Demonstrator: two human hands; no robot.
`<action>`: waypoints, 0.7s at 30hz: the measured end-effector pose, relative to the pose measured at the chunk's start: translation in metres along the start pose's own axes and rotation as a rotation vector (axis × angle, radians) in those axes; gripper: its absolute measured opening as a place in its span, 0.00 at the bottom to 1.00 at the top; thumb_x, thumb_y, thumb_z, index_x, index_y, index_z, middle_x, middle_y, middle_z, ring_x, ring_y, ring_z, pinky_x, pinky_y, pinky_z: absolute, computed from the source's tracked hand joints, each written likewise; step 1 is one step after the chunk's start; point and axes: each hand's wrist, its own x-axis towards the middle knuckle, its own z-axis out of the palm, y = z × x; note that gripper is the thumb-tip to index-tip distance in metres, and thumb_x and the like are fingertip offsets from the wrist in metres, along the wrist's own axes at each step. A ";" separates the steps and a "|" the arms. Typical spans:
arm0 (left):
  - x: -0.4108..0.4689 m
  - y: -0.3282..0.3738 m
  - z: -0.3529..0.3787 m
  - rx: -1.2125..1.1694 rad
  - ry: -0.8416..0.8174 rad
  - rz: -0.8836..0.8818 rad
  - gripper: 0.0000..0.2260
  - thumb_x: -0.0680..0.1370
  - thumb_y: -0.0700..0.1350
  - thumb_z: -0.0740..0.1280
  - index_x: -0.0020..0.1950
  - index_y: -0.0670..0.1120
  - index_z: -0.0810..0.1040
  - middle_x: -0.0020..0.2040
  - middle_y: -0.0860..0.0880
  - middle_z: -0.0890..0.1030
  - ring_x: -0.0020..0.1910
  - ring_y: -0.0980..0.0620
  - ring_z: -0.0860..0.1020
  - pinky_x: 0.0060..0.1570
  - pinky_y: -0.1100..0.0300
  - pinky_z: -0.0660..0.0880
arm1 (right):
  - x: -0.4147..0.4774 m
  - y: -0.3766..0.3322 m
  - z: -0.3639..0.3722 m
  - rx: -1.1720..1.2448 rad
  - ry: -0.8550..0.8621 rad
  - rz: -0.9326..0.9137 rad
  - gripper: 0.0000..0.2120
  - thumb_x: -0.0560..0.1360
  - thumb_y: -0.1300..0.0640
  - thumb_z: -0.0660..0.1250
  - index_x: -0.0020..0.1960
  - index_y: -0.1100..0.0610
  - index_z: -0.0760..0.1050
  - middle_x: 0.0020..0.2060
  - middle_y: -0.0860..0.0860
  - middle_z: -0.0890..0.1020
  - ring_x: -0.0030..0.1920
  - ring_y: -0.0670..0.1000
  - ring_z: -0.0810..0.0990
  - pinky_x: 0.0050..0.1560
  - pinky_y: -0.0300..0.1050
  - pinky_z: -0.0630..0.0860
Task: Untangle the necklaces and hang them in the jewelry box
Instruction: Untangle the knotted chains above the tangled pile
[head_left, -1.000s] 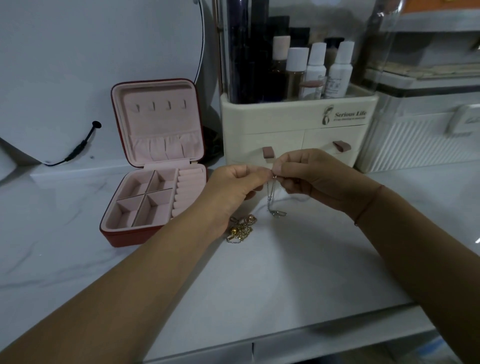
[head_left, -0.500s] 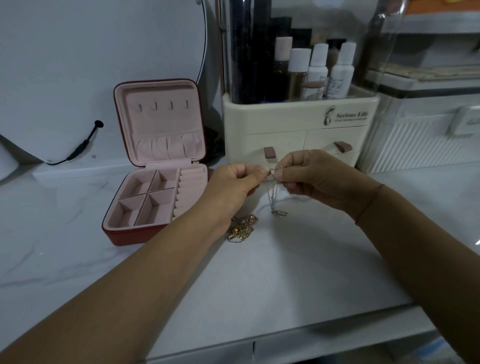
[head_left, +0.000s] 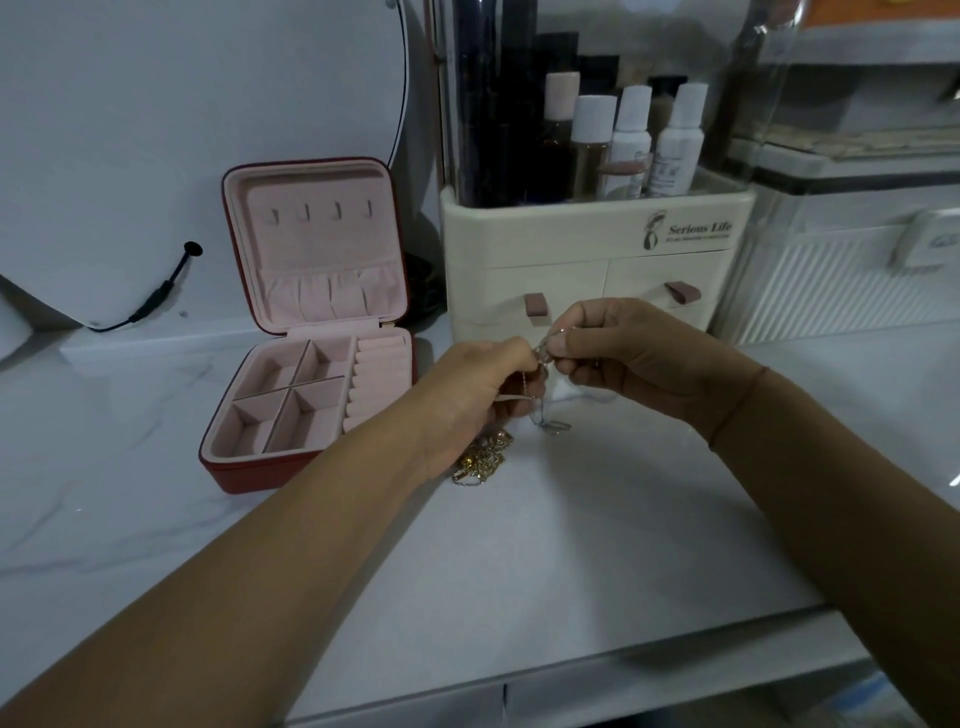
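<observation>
Silver necklace (head_left: 543, 410) pinched between left hand (head_left: 480, 387) and right hand (head_left: 631, 358) (fingertips meeting).

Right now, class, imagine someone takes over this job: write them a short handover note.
Left hand and right hand both pinch the silver necklace, its pendant hanging down.
Gold chains lie heaped on the table by the left wrist.
Jewelry box stands open, its four hooks bare.
Done: nothing hung.
Left: free the silver necklace, hang it, then the gold chains.

Red jewelry box (head_left: 249, 475) lined pink; gold necklaces (head_left: 480, 462); white-veined marble counter (head_left: 571, 545)
</observation>
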 end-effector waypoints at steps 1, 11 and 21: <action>0.000 0.000 0.000 -0.030 -0.018 -0.004 0.06 0.76 0.38 0.60 0.44 0.41 0.77 0.35 0.48 0.78 0.38 0.52 0.75 0.47 0.57 0.74 | 0.000 -0.001 0.001 0.018 -0.007 -0.007 0.01 0.73 0.65 0.67 0.42 0.61 0.75 0.32 0.52 0.78 0.33 0.45 0.74 0.36 0.35 0.73; 0.001 0.000 0.000 -0.250 -0.084 -0.027 0.06 0.77 0.39 0.59 0.42 0.42 0.75 0.37 0.47 0.76 0.35 0.54 0.75 0.47 0.58 0.75 | -0.002 -0.003 0.005 0.130 -0.124 0.004 0.03 0.68 0.66 0.66 0.38 0.60 0.72 0.29 0.52 0.73 0.28 0.45 0.69 0.30 0.34 0.70; -0.001 0.002 0.003 -0.130 0.027 0.062 0.08 0.79 0.40 0.63 0.41 0.41 0.77 0.36 0.46 0.78 0.37 0.54 0.76 0.43 0.62 0.74 | -0.003 -0.001 -0.006 0.047 -0.148 0.031 0.04 0.68 0.65 0.68 0.38 0.57 0.77 0.30 0.52 0.74 0.29 0.46 0.70 0.31 0.36 0.69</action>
